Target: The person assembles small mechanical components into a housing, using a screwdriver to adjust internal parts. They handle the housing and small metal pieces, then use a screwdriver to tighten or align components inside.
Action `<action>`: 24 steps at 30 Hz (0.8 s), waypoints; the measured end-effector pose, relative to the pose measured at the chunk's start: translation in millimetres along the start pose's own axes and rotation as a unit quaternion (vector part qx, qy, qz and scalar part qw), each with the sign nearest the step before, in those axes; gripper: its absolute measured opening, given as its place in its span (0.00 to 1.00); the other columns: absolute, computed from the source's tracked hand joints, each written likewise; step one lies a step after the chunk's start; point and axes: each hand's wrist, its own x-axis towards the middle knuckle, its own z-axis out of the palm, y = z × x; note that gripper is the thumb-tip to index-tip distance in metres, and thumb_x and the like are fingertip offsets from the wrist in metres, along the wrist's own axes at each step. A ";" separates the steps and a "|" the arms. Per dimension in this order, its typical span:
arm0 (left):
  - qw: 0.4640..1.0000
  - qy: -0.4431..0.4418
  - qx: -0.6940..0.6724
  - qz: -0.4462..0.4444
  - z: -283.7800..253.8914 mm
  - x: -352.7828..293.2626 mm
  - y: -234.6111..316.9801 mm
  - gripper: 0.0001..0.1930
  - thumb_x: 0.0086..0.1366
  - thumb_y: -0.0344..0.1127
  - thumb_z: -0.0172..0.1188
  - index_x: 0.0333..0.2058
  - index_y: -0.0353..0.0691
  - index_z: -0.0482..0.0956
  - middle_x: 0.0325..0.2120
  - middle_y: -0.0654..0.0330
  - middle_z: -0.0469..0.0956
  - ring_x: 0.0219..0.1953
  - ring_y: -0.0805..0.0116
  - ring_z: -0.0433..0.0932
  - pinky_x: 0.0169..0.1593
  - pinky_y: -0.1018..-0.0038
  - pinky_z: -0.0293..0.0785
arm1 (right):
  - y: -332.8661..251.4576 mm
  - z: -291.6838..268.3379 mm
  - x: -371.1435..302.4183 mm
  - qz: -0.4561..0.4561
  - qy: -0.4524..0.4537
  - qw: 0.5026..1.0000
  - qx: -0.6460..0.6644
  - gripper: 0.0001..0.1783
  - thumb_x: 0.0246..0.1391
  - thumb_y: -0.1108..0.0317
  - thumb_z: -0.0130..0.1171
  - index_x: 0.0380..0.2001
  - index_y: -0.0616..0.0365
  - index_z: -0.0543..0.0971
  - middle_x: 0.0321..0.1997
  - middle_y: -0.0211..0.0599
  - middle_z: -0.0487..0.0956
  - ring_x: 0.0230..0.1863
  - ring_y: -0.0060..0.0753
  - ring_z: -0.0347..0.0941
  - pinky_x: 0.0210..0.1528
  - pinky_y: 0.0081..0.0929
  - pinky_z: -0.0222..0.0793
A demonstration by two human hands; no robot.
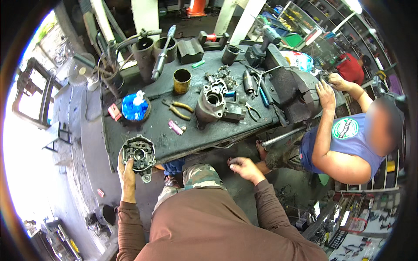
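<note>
My left hand [126, 175] grips a round metal housing that looks like an alternator end cover [139, 153], with its open inner side facing up and a lug at the bottom. It is held just off the left front corner of the workbench [174, 145]. My right hand [246, 168] is in front of the bench, its fingers curled and pressed together. Whatever it pinches is too small to name. On the bench stands a grey metal casting [211, 106] with round openings. Yellow-handled pliers [179, 108] and a pink lighter [175, 127] lie left of it.
A blue-lined tub [135, 107] and a rusty can [182, 81] stand on the bench. Smaller pliers [253, 112] lie beside the casting. A large vise [296, 93] is mounted at the right, where a co-worker [348, 139] has both hands on it. Its handle [285, 136] juts out in front.
</note>
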 end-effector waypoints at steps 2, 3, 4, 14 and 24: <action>1.000 -0.012 0.018 0.017 4.7 23.9 2.5 0.31 0.76 0.30 0.56 0.75 0.31 0.66 0.66 0.50 0.77 0.66 0.61 0.75 0.72 0.66 0.68 | -52.4 -25.4 6.7 -0.014 0.064 0.994 0.091 0.16 0.68 0.66 0.69 0.54 0.65 0.85 0.39 0.33 0.87 0.37 0.23 0.78 0.43 0.29 0.78; 0.999 -0.004 0.033 0.012 7.1 31.0 2.8 0.31 0.76 0.30 0.56 0.75 0.31 0.66 0.66 0.50 0.77 0.66 0.61 0.75 0.71 0.66 0.68 | -75.4 -38.2 22.7 -0.140 0.132 0.981 0.015 0.15 0.68 0.67 0.68 0.52 0.67 0.85 0.38 0.32 0.86 0.36 0.23 0.78 0.42 0.28 0.77; 0.999 -0.009 0.026 0.021 10.1 35.8 2.5 0.31 0.76 0.30 0.56 0.75 0.31 0.66 0.65 0.50 0.78 0.65 0.61 0.76 0.71 0.66 0.68 | -96.5 -56.5 40.6 -0.111 0.174 0.978 0.011 0.15 0.68 0.67 0.68 0.51 0.67 0.86 0.38 0.32 0.86 0.36 0.22 0.78 0.41 0.28 0.76; 0.998 0.041 0.033 -0.032 26.1 36.7 -6.7 0.32 0.73 0.30 0.55 0.74 0.30 0.67 0.65 0.48 0.78 0.62 0.60 0.78 0.69 0.65 0.71 | -140.0 -192.9 166.6 -0.024 0.369 0.862 -0.347 0.15 0.63 0.64 0.64 0.49 0.57 0.89 0.49 0.56 0.89 0.54 0.61 0.85 0.59 0.51 0.79; 0.970 0.189 0.008 -0.149 20.0 -13.6 4.3 0.31 0.76 0.28 0.53 0.75 0.30 0.65 0.69 0.48 0.74 0.66 0.59 0.75 0.71 0.64 0.68 | -137.5 -201.2 229.0 -0.112 0.313 0.843 -0.423 0.17 0.57 0.66 0.68 0.49 0.57 0.87 0.49 0.50 0.87 0.51 0.60 0.84 0.55 0.53 0.80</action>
